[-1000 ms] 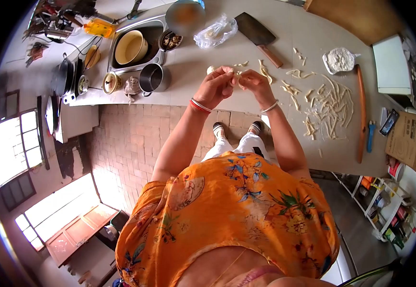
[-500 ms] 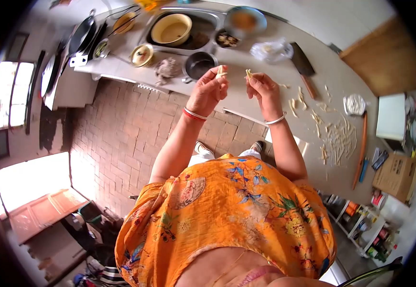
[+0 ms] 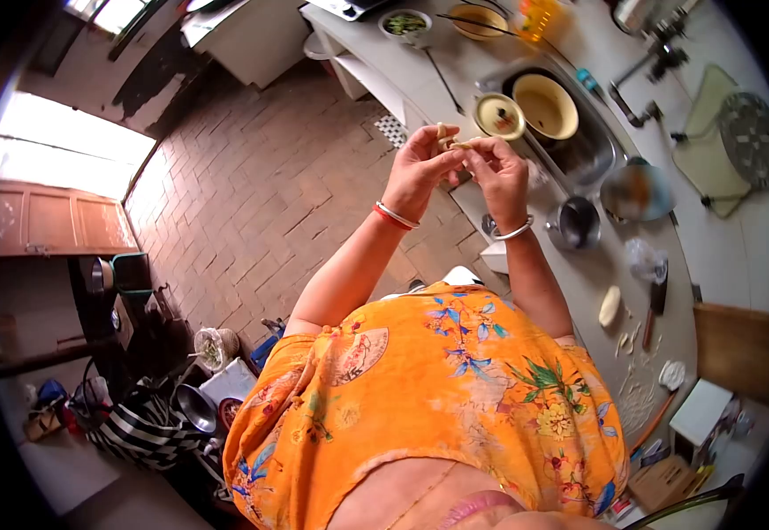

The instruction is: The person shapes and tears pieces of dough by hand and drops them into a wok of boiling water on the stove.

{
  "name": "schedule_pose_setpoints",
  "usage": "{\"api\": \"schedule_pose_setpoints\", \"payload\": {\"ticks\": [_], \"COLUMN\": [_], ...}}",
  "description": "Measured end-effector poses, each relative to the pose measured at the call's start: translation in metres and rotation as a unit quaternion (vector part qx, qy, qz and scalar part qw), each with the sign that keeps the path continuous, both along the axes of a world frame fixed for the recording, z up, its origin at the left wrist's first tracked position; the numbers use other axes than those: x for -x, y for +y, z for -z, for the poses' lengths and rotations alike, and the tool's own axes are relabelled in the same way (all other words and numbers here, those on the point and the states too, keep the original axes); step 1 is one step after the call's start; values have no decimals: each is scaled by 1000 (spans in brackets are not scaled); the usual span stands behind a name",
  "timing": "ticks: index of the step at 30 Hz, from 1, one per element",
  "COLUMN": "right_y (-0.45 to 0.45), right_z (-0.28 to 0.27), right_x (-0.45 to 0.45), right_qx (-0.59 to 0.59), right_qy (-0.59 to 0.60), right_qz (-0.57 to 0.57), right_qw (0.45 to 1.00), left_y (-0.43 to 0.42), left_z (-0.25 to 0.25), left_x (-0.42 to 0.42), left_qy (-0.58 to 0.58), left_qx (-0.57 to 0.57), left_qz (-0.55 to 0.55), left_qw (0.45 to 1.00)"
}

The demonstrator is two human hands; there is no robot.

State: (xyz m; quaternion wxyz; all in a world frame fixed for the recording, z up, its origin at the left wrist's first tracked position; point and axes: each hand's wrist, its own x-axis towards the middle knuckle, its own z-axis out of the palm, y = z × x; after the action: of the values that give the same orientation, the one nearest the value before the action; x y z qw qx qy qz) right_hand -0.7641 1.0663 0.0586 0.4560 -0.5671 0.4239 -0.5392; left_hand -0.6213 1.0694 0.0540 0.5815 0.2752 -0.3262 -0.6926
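My left hand (image 3: 420,172) and my right hand (image 3: 499,175) are raised close together in front of me. Both have their fingers pinched on a pale strip of dough (image 3: 460,145) that spans the small gap between them. On the counter at the right lie an oval dough piece (image 3: 609,306) and many thin dough strips (image 3: 639,389). Beside them rests a cleaver (image 3: 655,309), partly under a clear plastic bag (image 3: 646,261).
A lidded yellow pot (image 3: 499,116) stands just beyond my right hand, by the sink (image 3: 592,159) holding a yellow basin (image 3: 545,106). A dark pot (image 3: 576,223) is nearer. A striped bag (image 3: 146,428) sits at the lower left.
The view has swung left, so the counter now runs down the right side. My hands, apart half a second ago with a dough piece in each, are together again at the strip.
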Motion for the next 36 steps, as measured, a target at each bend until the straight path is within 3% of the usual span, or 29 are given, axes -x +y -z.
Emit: {"api": "schedule_pose_setpoints", "payload": {"ticks": [6, 10, 13, 14, 17, 24, 33, 36], "right_y": [-77, -142, -210, -233, -303, -422, -567, -642], "right_z": [7, 15, 29, 33, 27, 6, -13, -16], "right_x": [-93, -150, -190, -198, -219, -237, -279, -290], "right_qx": [13, 122, 108, 2, -120, -155, -74, -42], "right_qy": [2, 73, -9, -37, -185, -238, -37, 111], "right_qz": [-79, -46, -74, -100, -102, -80, 11, 64], "right_qw": [997, 989, 991, 994, 970, 955, 996, 991], "left_y": [-58, -117, -186, -211, -277, -396, -567, -620], "left_z": [10, 17, 19, 19, 3, -22, -9, -18], "left_x": [-84, -139, -179, -193, -227, -289, -339, -368], "left_qy": [6, -57, -68, -63, -71, -40, -14, -8], "left_qx": [18, 34, 37, 32, 28, 8, -4, -8], "left_qz": [-123, -166, -168, -157, -124, -47, 72, 63], "left_qw": [992, 984, 983, 985, 989, 998, 997, 998]}}
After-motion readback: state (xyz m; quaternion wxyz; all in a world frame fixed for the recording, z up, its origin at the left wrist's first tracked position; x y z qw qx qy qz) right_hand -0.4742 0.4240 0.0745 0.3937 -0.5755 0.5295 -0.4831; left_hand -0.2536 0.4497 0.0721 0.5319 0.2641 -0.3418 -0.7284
